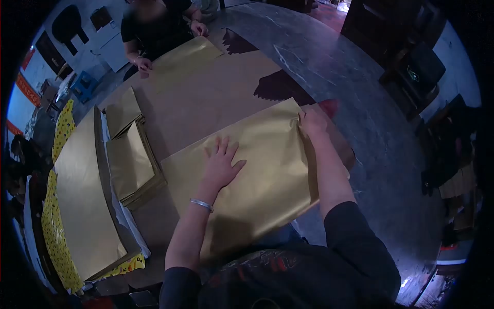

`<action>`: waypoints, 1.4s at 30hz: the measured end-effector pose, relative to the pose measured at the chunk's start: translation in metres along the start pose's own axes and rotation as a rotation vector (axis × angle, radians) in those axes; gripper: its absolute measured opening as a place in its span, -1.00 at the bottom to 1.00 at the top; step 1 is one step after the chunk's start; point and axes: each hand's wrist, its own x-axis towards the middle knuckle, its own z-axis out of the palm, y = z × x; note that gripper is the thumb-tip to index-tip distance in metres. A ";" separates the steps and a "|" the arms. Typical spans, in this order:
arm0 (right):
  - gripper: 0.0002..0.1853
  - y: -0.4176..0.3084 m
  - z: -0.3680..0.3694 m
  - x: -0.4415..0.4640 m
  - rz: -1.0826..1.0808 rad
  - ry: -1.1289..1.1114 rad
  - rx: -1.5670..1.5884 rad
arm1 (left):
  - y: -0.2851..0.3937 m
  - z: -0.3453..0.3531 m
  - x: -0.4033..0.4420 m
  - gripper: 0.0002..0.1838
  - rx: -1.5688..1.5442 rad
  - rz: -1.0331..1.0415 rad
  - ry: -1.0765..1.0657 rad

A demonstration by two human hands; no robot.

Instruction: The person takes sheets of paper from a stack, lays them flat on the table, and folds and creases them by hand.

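Note:
A large gold paper sheet lies in front of me, its near edge reaching my lap. My left hand rests flat on its left half, fingers spread. At the upper right corner, my right hand is closed on the sheet's edge, where the paper is creased and its right side bends upward. To the left sits a stack of folded gold paper, with another folded gold piece just behind it. Farther left is a pile of large flat gold sheets.
Across the table a co-worker has both hands on another gold sheet. Brown paper covers part of the grey marbled table. Dark jagged-edged pieces lie near the cover's right side. Yellow patterned wrapping lies under the left pile.

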 end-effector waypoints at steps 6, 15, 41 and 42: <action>-0.56 0.011 0.011 0.010 -0.094 0.030 0.017 | -0.001 0.000 0.000 -0.28 -0.002 0.000 0.010; -0.60 0.011 0.014 0.013 -0.065 0.038 -0.027 | 0.002 -0.004 0.001 -0.27 -0.002 -0.013 -0.032; -0.26 -0.092 0.045 -0.033 -0.585 -0.225 -0.198 | -0.002 -0.002 -0.001 -0.15 -0.068 -0.042 0.042; -0.27 -0.090 0.043 -0.029 -0.578 -0.229 -0.249 | -0.003 -0.003 -0.002 -0.16 -0.079 -0.046 0.041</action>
